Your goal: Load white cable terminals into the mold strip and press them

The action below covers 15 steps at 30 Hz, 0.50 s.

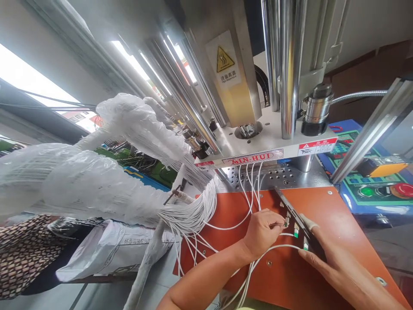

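Observation:
My left hand is closed in a pinch on a white cable, close to its small green-and-metal connector. The connector is right at a dark metal plate with slots along one edge. Gripping that plate on edge is my right hand, its thumb on the near side and a covered fingertip behind it. Two more connectors with green ends, an upper one and a lower one, sit along the plate, their white cables trailing left beneath my left wrist.
An orange-brown work surface lies under both hands. Behind it stands a press with a heat warning label; several white cables come from under it. A large cable bundle hangs at left. A control box with buttons is at right.

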### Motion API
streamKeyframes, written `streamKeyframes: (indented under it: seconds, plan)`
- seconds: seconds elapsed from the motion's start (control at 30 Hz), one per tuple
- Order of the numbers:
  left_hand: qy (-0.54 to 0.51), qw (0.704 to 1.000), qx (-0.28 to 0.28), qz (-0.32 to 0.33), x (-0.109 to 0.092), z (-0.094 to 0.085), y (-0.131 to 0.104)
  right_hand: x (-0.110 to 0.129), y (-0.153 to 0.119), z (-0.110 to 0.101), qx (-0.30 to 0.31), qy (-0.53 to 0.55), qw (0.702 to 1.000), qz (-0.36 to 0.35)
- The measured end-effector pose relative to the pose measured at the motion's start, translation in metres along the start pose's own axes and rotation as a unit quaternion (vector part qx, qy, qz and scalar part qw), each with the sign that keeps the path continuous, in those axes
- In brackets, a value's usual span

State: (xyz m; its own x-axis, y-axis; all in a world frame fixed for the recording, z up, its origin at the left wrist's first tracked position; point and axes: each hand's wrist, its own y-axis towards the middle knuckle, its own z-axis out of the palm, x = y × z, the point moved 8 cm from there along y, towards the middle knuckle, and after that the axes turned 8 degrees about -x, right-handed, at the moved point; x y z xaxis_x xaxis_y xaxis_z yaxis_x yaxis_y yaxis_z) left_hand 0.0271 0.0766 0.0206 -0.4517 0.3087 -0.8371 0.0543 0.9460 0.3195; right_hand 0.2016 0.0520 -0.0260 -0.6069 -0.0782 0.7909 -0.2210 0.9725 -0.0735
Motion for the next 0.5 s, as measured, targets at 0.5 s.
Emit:
streamKeyframes:
  seconds: [0.5]
  plan:
    - [0.073, 0.995, 0.007, 0.07, 0.002, 0.007, 0.001, 0.007, -0.005, 0.004, -0.045, -0.007, 0.998, -0.037]
